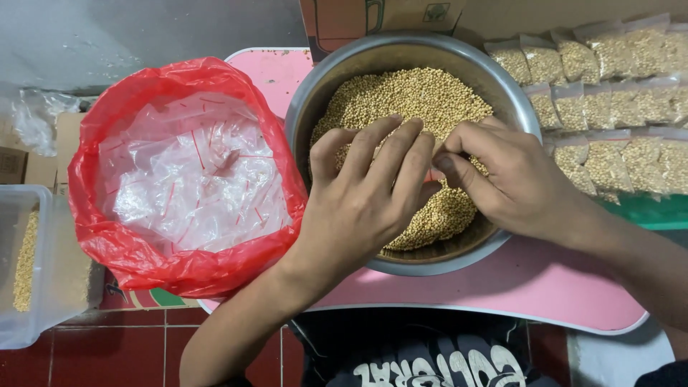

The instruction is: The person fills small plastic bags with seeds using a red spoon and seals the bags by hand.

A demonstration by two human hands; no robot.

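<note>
A steel bowl [308,115] of small yellow grains [408,97] sits on a pink table [516,287]. Both of my hands are over the bowl. My left hand [365,193] has its fingers spread and pointing up over the grains. My right hand [502,175] meets it from the right, fingers pinched together at the left fingertips. Something small, perhaps a clear bag, seems held between them, but the fingers hide it.
A red plastic bag [129,251] holding several empty clear bags with red strips sits left of the bowl. Rows of filled grain packets [616,107] lie at the right. A clear plastic box [29,265] with some grains stands at far left on red floor tiles.
</note>
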